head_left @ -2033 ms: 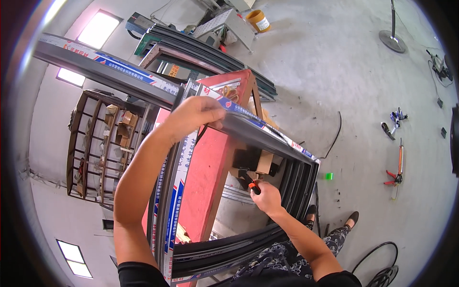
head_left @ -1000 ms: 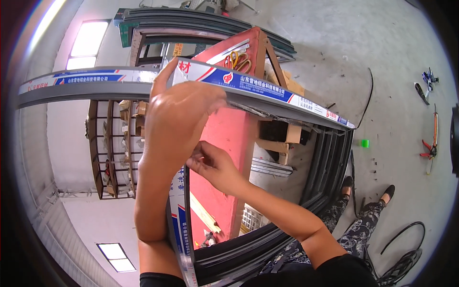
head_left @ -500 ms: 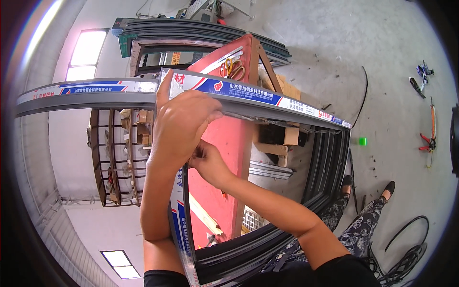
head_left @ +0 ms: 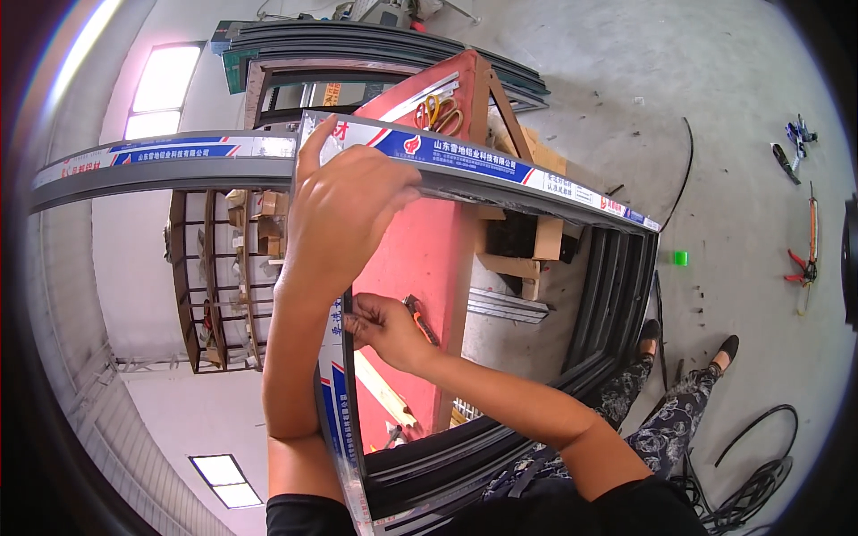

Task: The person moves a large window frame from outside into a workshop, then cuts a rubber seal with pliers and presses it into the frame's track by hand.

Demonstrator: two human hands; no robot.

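Note:
A dark grey aluminium window frame (head_left: 500, 192) with white, blue and red protective film stands in front of me. My left hand (head_left: 344, 205) is closed over its joint, where the long upper bar meets the upright bar (head_left: 338, 393). The index finger lies stretched against the film and the other fingers curl round the bar. Lower down, my right hand (head_left: 384, 329) touches the inner edge of the upright bar. Its fingertips are pinched together; whatever is between them, if anything, is hidden.
Behind the frame is a red-topped bench (head_left: 420, 259), with orange-handled scissors (head_left: 438, 114) and pliers (head_left: 420, 320). Dark frames (head_left: 608, 295) stack on the right. A caulking gun (head_left: 809, 241), a green block (head_left: 681, 258) and coiled black cable (head_left: 760, 487) lie on the floor.
My right hand has slid down along the upright bar, away from the joint, and the pliers now show beside it. The left hand stays on the joint. The view has shifted slightly.

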